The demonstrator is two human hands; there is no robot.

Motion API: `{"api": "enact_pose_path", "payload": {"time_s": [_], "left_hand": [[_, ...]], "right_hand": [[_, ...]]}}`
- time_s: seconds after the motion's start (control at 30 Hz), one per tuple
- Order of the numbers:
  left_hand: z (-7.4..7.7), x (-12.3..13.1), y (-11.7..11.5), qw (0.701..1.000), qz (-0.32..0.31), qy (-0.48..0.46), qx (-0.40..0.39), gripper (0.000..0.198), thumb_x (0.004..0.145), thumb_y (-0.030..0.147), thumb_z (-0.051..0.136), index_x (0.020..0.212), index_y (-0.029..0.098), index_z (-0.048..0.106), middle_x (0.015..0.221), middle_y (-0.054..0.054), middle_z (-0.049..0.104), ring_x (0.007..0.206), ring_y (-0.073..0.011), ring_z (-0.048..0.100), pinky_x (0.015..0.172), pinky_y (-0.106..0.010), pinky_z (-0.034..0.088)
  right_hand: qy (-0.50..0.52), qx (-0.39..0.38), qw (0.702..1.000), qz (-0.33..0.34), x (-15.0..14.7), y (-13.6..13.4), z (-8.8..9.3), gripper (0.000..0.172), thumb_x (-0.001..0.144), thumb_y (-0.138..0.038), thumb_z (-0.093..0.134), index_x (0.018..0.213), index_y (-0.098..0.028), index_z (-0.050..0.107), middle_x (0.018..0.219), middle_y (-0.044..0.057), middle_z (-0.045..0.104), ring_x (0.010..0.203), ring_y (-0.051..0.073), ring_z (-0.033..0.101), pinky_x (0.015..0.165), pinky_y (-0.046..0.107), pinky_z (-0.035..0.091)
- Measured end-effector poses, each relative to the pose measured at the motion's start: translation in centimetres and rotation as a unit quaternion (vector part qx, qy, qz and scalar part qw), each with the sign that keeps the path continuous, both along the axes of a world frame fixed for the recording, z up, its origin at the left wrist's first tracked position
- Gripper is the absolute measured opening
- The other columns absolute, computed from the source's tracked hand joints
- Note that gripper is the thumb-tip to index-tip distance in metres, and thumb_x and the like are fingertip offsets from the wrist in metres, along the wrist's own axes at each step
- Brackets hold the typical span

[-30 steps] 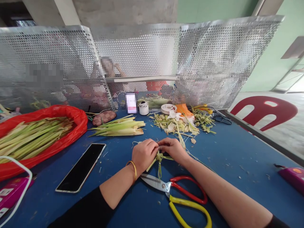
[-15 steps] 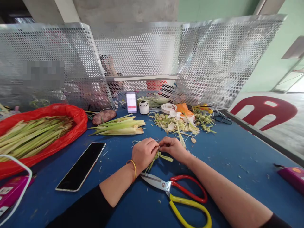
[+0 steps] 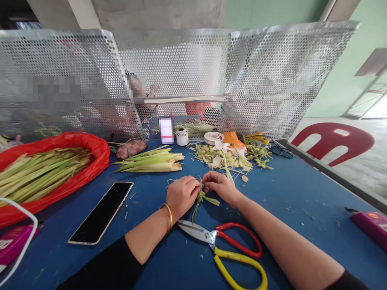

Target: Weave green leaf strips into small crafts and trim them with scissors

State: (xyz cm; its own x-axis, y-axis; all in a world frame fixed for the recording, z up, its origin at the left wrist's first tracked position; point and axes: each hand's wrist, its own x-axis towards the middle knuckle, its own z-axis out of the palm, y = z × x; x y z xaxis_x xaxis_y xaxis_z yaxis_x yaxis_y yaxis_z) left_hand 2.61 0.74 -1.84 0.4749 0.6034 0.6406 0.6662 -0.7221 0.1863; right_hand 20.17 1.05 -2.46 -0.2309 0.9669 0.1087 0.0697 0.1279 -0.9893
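Note:
My left hand [image 3: 183,196], with a gold bangle at the wrist, is closed on a small bundle of green leaf strips [image 3: 208,198] that hang out below the fingers. A thin pale thread shows at the top of the bundle. My right hand [image 3: 220,186] is right beside it, thumb and fingers curled together in a pinch by the thread; what lies between its fingertips is too small to make out. Just below the hands, scissors [image 3: 208,237] with one red and one yellow handle lie on the blue table [image 3: 163,253], blades pointing left.
A red bag [image 3: 99,155] of long green leaves stands left, near a dark phone [image 3: 102,213]. Behind my hands are a leaf bundle [image 3: 154,160], thread spool [image 3: 182,137], lit phone [image 3: 166,129], tape roll [image 3: 214,138] and plant scraps [image 3: 217,157]. A perforated metal screen [image 3: 178,60] borders the back.
My right hand's fingertips have moved slightly up and away from my left hand, opening a small gap. The hanging leaf strips have swung a little and show more. The view has shifted slightly.

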Motion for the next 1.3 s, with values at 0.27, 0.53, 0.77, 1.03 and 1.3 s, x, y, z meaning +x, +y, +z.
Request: {"api": "enact_pose_path", "payload": {"time_s": [0.27, 0.53, 0.77, 1.03, 1.3], "left_hand": [[-0.2, -0.1, 0.1, 1.0, -0.014, 0.001, -0.005, 0.01, 0.081, 0.013, 0.058, 0.076, 0.02, 0.063, 0.078, 0.001, 0.068, 0.075, -0.013, 0.062, 0.064, -0.023, 0.041], [-0.1, -0.3, 0.3, 1.0, -0.014, -0.006, -0.023, 0.012, 0.081, 0.014, 0.058, 0.074, 0.021, 0.064, 0.076, 0.002, 0.067, 0.072, -0.0116, 0.061, 0.063, -0.022, 0.04], [0.3, -0.5, 0.3, 0.996, 0.043, 0.015, -0.081, 0.013, 0.082, 0.014, 0.054, 0.074, 0.021, 0.061, 0.077, 0.002, 0.066, 0.074, -0.0128, 0.059, 0.066, -0.025, 0.038], [0.4, -0.3, 0.7, 0.98, 0.107, 0.081, -0.145, 0.015, 0.078, 0.013, 0.052, 0.067, 0.02, 0.059, 0.073, -0.001, 0.064, 0.069, -0.0165, 0.057, 0.062, -0.028, 0.035], [0.1, -0.6, 1.2, 0.968, 0.114, -0.005, -0.222, 0.011, 0.076, 0.019, 0.055, 0.067, 0.021, 0.062, 0.069, 0.0, 0.065, 0.064, -0.0147, 0.056, 0.059, -0.026, 0.035]], "right_hand": [[-0.112, 0.087, 0.99, -0.012, 0.2, -0.2, 0.3, 0.012, 0.067, -0.018, 0.065, 0.077, -0.021, 0.07, 0.076, 0.0, 0.056, 0.069, 0.014, 0.051, 0.064, 0.027, 0.041], [-0.149, 0.061, 0.987, -0.012, 0.9, 0.3, 0.2, 0.008, 0.073, -0.025, 0.061, 0.067, -0.019, 0.06, 0.066, -0.002, 0.055, 0.062, 0.013, 0.05, 0.06, 0.026, 0.039], [-0.187, 0.001, 0.976, 0.11, 3.1, 0.4, 1.2, 0.012, 0.073, -0.025, 0.058, 0.063, -0.018, 0.054, 0.053, -0.005, 0.05, 0.051, 0.011, 0.05, 0.052, 0.023, 0.037], [-0.191, 0.01, 0.971, 0.144, 4.1, 0.2, 2.2, 0.011, 0.069, -0.02, 0.062, 0.06, -0.019, 0.057, 0.056, -0.003, 0.057, 0.055, 0.014, 0.055, 0.054, 0.025, 0.039], [-0.008, -0.036, 0.991, 0.125, 1.0, -0.4, 1.1, 0.029, 0.081, -0.045, 0.058, 0.073, -0.018, 0.053, 0.078, 0.004, 0.067, 0.063, 0.014, 0.061, 0.062, 0.028, 0.043]]}}
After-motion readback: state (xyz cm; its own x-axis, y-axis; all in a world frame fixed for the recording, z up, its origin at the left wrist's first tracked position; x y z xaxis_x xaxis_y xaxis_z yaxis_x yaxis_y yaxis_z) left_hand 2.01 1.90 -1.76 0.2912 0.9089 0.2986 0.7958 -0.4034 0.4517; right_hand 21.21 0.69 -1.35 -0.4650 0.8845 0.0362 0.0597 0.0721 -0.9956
